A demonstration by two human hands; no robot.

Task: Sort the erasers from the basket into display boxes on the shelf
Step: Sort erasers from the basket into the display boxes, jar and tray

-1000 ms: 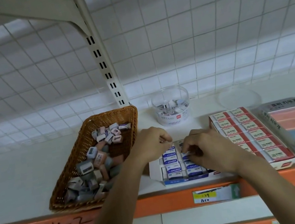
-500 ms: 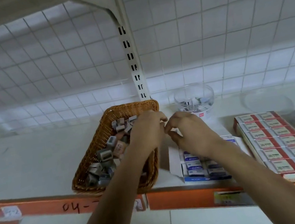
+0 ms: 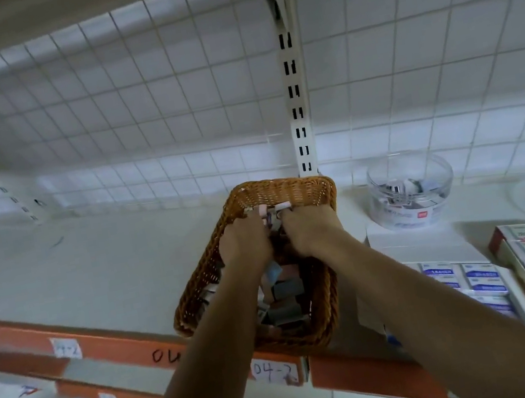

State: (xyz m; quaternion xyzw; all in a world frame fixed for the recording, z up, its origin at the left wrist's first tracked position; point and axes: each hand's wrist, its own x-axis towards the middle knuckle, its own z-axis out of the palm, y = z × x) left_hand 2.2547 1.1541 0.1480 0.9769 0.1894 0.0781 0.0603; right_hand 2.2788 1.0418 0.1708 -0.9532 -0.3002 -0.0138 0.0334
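On the shelf (image 3: pixel 94 279), my left hand (image 3: pixel 244 242) and right hand (image 3: pixel 311 229) have left the box (image 3: pixel 469 279) for the basket (image 3: pixel 283 188). Both curl into erasers (image 3: pixel 283 291); whether they grip any, I cannot tell.

This is a stationery shop: a white retail shelf (image 3: pixel 91 262) hangs on a slotted upright (image 3: pixel 293 89) before a wire grid (image 3: pixel 133 98), its orange edge rail (image 3: pixel 111 342) carries handwritten labels (image 3: pixel 274 370), and open display boxes (image 3: pixel 518 286) hold rows of packaged erasers (image 3: pixel 479 277).
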